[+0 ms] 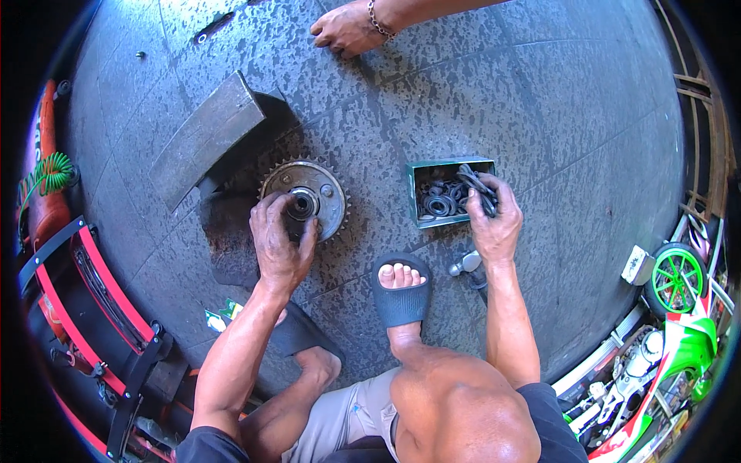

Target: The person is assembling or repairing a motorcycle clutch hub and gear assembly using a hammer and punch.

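A dark tiled floor (587, 139) spreads below the fingers of both hands. Well to the left of the left fingers stands a red-and-black frame (112, 283). Nearer, beyond those fingertips and to their left, lies a long, angled metal piece (212, 127). The toothed sprocket wheel (333, 208) lies flat under the left hand (276, 245), whose thumb and fingers curve apart around its central hub (303, 202); whether they grip anything there I cannot quite tell, since the hand covers part of it. Well apart, just left of the right fingertips, sits an open green-edged box (412, 197). Another person's hand (350, 29) hangs far beyond both sets of fingers, its own fingers curled. The right hand (496, 228), at the box's right end, pinches a bunch of black rings (478, 184) between thumb and fingers. Below those fingers lies a hammer head (465, 264). Smallest are the loose rings (440, 206) inside the box, left of the pinch.
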`<action>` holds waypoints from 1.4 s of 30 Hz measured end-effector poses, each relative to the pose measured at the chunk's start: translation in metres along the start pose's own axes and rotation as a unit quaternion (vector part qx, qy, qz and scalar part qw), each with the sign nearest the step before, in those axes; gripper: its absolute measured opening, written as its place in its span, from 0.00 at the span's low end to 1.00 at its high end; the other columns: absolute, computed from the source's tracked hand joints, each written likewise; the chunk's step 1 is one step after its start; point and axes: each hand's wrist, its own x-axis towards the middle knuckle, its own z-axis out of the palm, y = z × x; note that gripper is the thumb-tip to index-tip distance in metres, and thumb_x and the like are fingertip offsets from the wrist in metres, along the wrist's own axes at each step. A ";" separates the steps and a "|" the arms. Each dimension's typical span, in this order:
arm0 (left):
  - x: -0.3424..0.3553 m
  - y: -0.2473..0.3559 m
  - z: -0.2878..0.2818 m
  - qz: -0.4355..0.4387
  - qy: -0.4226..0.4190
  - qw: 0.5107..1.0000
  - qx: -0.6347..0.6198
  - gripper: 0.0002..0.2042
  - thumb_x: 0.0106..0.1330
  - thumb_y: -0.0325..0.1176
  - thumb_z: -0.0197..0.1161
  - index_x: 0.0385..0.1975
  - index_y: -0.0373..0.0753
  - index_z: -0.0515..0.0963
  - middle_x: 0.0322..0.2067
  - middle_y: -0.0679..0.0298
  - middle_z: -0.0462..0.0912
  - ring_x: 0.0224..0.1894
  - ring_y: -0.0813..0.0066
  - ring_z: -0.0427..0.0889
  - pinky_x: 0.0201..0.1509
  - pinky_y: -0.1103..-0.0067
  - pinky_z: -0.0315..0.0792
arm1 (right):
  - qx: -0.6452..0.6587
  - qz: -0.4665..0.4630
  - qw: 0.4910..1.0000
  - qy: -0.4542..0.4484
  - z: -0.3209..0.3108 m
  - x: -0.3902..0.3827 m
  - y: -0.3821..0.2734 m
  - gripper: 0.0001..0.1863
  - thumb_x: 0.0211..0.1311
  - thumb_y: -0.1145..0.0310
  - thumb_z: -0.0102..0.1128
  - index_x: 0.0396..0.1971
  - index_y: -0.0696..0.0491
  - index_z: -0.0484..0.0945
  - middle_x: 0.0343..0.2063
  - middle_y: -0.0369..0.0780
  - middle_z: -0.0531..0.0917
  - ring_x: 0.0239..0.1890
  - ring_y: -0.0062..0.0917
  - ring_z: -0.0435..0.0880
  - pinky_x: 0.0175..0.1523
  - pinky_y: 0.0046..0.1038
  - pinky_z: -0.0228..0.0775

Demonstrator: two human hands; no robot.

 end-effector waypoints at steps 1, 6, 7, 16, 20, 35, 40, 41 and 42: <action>0.000 0.000 -0.001 0.000 -0.006 1.000 -0.005 0.27 0.52 0.23 0.74 0.54 0.34 0.72 0.51 0.48 0.76 0.55 0.48 0.75 0.62 0.61 0.69 | -0.003 -0.046 0.999 -0.004 -0.002 0.000 0.004 0.14 0.56 0.74 0.68 0.42 0.58 0.80 0.42 0.47 0.86 0.44 0.44 0.85 0.50 0.39 0.77; 0.000 -0.003 -0.002 0.004 -0.015 1.000 -0.012 0.27 0.52 0.22 0.74 0.54 0.34 0.72 0.51 0.47 0.76 0.56 0.47 0.75 0.62 0.62 0.70 | -0.026 -0.166 0.984 -0.053 -0.006 -0.008 0.013 0.15 0.50 0.78 0.69 0.40 0.57 0.79 0.46 0.47 0.85 0.48 0.44 0.84 0.55 0.40 0.76; 0.000 -0.003 -0.003 0.003 -0.016 1.000 -0.008 0.27 0.52 0.22 0.74 0.54 0.34 0.72 0.51 0.47 0.76 0.56 0.47 0.75 0.63 0.62 0.70 | -0.034 -0.174 0.983 -0.057 -0.004 -0.011 0.013 0.17 0.47 0.78 0.70 0.40 0.56 0.79 0.46 0.46 0.84 0.49 0.44 0.83 0.56 0.40 0.75; 0.002 -0.001 0.002 0.018 -0.004 1.000 -0.013 0.27 0.51 0.23 0.73 0.53 0.35 0.72 0.50 0.47 0.76 0.52 0.47 0.75 0.57 0.59 0.69 | -0.054 -0.208 0.974 -0.071 0.001 -0.013 0.014 0.18 0.44 0.77 0.71 0.39 0.54 0.80 0.46 0.43 0.84 0.50 0.40 0.81 0.58 0.39 0.72; 0.001 -0.003 -0.006 0.024 0.007 1.000 -0.007 0.26 0.51 0.24 0.73 0.52 0.34 0.73 0.50 0.46 0.76 0.52 0.46 0.74 0.58 0.59 0.68 | -0.073 -0.204 0.974 -0.061 0.004 -0.004 -0.022 0.20 0.45 0.74 0.72 0.42 0.55 0.81 0.49 0.44 0.82 0.54 0.43 0.78 0.62 0.44 0.68; -0.029 0.017 -0.003 0.015 -0.021 0.998 0.052 0.35 0.52 0.42 0.76 0.59 0.33 0.73 0.61 0.46 0.70 0.65 0.43 0.67 0.71 0.53 0.61 | -0.328 -0.350 0.863 -0.158 0.138 0.211 -0.236 0.25 0.64 0.52 0.59 0.50 0.59 0.79 0.51 0.54 0.83 0.57 0.49 0.80 0.63 0.49 0.69; -0.051 0.018 -0.002 -0.039 0.043 0.997 0.040 0.34 0.52 0.39 0.77 0.60 0.36 0.72 0.60 0.46 0.69 0.64 0.43 0.68 0.69 0.52 0.62 | -0.389 -0.215 0.845 -0.298 0.205 0.249 -0.231 0.24 0.61 0.47 0.65 0.32 0.58 0.87 0.38 0.46 0.89 0.42 0.45 0.88 0.50 0.44 0.80; -0.058 0.012 -0.008 -0.050 0.057 0.996 0.040 0.33 0.51 0.38 0.76 0.58 0.36 0.72 0.59 0.47 0.70 0.63 0.44 0.69 0.68 0.52 0.64 | -0.382 -0.134 0.837 -0.369 0.221 0.239 -0.230 0.20 0.65 0.51 0.63 0.41 0.54 0.85 0.38 0.42 0.87 0.46 0.36 0.86 0.54 0.37 0.76; -0.057 0.018 -0.011 -0.048 0.081 0.995 0.018 0.32 0.51 0.37 0.76 0.57 0.37 0.72 0.58 0.47 0.71 0.62 0.45 0.70 0.66 0.53 0.65 | -0.394 -0.137 0.833 -0.363 0.209 0.262 -0.127 0.20 0.65 0.51 0.63 0.41 0.54 0.85 0.38 0.42 0.87 0.46 0.36 0.86 0.54 0.37 0.76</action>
